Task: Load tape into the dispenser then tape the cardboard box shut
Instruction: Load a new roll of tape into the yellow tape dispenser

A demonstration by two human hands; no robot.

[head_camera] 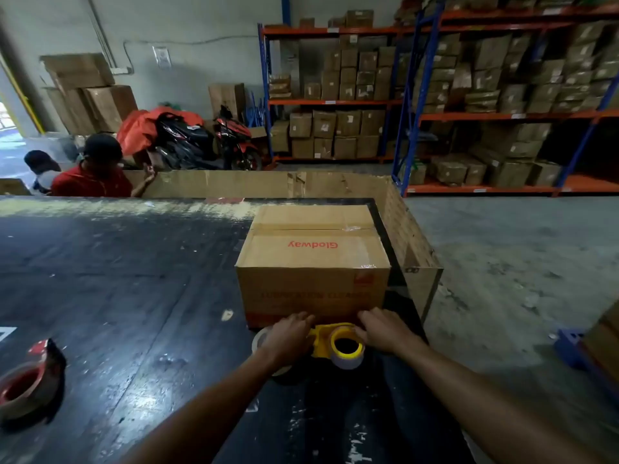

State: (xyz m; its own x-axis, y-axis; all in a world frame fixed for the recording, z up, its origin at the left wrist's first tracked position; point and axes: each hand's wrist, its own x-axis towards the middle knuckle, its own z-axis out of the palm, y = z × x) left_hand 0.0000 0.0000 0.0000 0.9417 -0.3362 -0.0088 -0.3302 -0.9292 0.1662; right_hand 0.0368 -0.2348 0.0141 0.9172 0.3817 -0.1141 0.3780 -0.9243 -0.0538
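While both hands meet low in the centre of the frame, the left hand (288,336) lies curled over the handle end of the yellow tape dispenser (330,339), its fingers closed down on it, and the right hand (382,329) rests on the dispenser's far right side with fingers bent against the plastic; whether they pinch it or only press on it cannot be told. On the dispenser's yellow hub sits a roll of tape (347,354), its pale rim showing below the ring. A second pale tape roll (260,339) peeks out from under the left wrist, mostly hidden.

Just above the hands, touching or nearly touching the fingertips, stands the cardboard box (313,262) (red lettering reads upside down on its top). Its flaps are folded down, with a glossy strip along the seam near the far edge. Everything rests on a black, scuffed table (134,279) streaked with white marks.

At the lower left of the frame lies a red tape dispenser (28,386), well apart from the hands. Along the table's far edge and right side stands a low cardboard wall (412,236). Beyond it, at the upper left, a person in a red shirt (92,182) sits; a motorbike (207,142) is parked behind, and shelving (469,105) stacked with boxes fills the upper right.
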